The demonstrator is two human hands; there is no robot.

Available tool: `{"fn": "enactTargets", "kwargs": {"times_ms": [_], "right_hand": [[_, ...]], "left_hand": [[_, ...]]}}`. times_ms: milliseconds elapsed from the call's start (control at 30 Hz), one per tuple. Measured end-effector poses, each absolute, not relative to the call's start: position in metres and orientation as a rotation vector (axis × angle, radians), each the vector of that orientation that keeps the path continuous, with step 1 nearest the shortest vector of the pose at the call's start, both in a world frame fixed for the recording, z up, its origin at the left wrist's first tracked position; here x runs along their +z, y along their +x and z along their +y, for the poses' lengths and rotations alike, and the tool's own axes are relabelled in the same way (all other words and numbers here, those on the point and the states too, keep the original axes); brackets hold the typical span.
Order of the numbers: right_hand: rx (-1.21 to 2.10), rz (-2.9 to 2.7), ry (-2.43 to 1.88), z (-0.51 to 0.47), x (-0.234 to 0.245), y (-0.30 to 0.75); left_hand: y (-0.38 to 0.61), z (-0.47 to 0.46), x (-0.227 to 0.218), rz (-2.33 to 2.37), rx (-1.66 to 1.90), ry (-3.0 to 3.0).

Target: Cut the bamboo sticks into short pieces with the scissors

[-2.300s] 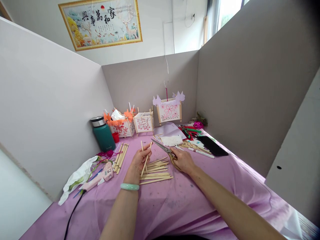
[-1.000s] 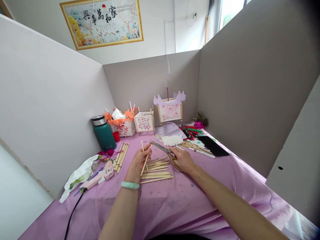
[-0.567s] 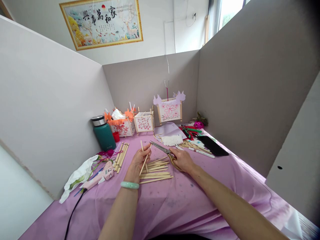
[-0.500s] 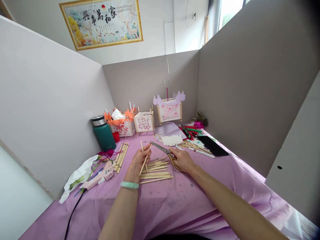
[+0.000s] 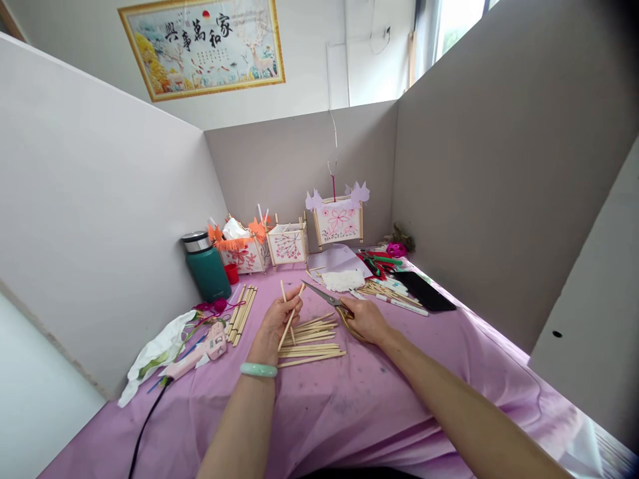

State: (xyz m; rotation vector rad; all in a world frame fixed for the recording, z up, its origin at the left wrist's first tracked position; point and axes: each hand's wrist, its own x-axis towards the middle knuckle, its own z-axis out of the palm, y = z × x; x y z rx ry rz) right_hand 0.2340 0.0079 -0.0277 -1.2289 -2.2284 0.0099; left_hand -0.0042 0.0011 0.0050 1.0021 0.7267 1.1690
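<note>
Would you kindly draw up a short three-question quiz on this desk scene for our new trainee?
1. Which colour is the body of the bottle? A) orange B) dark green C) yellow
2. True or false: the right hand holds the scissors.
3. In a few words, what does the left hand hold?

Key:
1. B
2. True
3. Two thin sticks
</note>
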Motion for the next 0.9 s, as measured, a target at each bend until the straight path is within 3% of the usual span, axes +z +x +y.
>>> {"fn": "enactTargets", "kwargs": {"times_ms": [900], "right_hand": [[-0.044,-2.206,-1.275,0.0083,-0.0311,0.2350]], "left_hand": [[-0.0059,0.0018,0.0050,0.726,1.179,0.998]]}}
